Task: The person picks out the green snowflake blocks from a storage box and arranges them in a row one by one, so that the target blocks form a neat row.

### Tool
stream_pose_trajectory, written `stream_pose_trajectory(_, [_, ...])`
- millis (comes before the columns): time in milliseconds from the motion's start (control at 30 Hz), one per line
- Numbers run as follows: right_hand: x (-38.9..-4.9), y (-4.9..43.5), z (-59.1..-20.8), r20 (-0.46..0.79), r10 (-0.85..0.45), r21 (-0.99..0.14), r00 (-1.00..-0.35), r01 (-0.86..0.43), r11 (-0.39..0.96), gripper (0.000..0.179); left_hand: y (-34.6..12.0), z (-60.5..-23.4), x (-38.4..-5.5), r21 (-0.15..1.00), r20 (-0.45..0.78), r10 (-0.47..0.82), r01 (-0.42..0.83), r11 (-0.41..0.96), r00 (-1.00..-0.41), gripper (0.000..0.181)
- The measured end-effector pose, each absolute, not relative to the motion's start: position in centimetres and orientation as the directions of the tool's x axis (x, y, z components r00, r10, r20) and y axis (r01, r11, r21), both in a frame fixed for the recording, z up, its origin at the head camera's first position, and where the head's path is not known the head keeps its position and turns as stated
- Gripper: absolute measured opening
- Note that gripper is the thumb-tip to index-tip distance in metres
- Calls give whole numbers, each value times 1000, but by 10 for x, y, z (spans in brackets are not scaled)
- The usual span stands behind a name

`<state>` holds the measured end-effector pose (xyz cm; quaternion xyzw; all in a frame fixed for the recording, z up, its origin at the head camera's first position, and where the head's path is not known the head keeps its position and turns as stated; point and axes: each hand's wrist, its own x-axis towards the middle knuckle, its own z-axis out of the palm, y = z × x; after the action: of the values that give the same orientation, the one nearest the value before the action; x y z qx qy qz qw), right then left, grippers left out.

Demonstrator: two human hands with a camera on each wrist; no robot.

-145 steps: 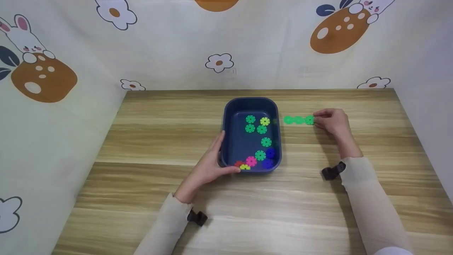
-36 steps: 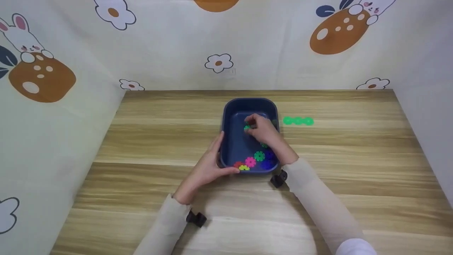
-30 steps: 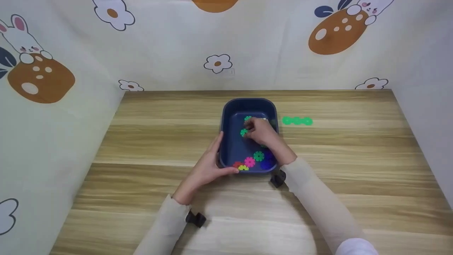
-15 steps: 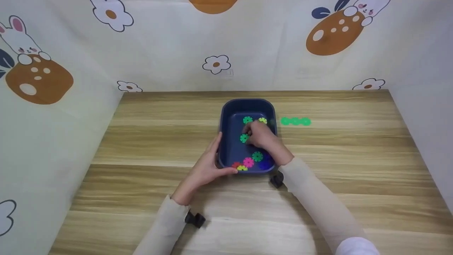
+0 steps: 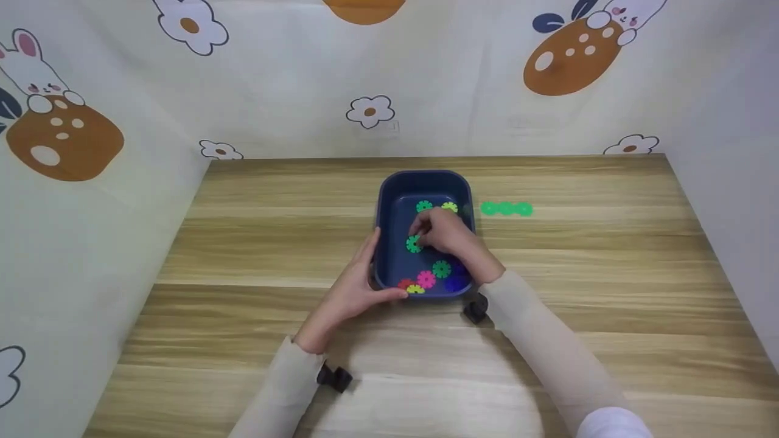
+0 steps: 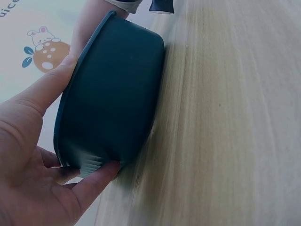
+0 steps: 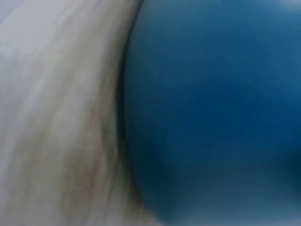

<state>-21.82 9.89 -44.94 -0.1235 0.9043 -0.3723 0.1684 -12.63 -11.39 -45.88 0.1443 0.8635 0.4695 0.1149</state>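
Observation:
A dark blue rectangular plastic box stands on the table, holding several small notched plastic building discs. My left hand grips its near left corner; in the left wrist view the thumb lies on the rim of the box and the fingers press the wall. My right hand is inside the box, thumb and fingertips pinching a green notched disc. Behind the hand lie another green disc and a yellow disc. The right wrist view shows only the outer wall of the box, blurred.
At the near end of the box are a pink disc, a green disc, a dark blue disc, and red and yellow ones. A joined strip of 3 green discs lies right of the box on the wooden table.
My right hand has left the green strip and gone into the box. There it has drawn a green disc toward the near left. My left hand keeps its hold on the corner.

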Motion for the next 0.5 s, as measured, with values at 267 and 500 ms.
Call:
stream_pose_trajectory(267, [-220,99,-451,-179,-358,-766,-917,-99,636,9,-114,-458,-126,842,-72,356,134,523,-932,117])
stream_pose_trajectory(500, [-218,99,-449,-167,-368,-781,-915,-105,616,7,-114,-457,-125,845,-75,356,131,519,-931,117])
